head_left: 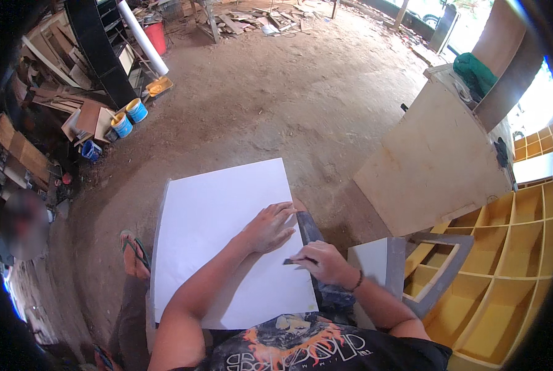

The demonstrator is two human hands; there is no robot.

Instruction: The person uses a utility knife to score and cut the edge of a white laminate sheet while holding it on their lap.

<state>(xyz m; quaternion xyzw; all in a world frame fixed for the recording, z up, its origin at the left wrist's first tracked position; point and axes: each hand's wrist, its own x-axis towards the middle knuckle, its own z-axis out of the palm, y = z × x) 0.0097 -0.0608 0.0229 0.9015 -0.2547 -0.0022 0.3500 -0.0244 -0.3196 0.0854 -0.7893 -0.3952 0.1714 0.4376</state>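
A white panel (227, 247) lies across my lap, its left side edged in grey. My left hand (267, 229) rests on it with the fingers stretched out, the fingertips reaching its right edge. Just below, my right hand (326, 263) is closed round a small scraper (289, 261). The scraper's dark, flat blade points left over the panel, close to the right edge; its handle is mostly hidden in my fingers. Whether the blade touches the panel I cannot tell.
Right of me stand a grey-edged frame (437, 272), a yellow compartmented shelf (505, 266) and a large pale wooden box (437, 154). Paint cans (122, 125) and wood scraps (60, 102) stand at the left on the dirt floor (245, 99). A blurred shape is at the far left.
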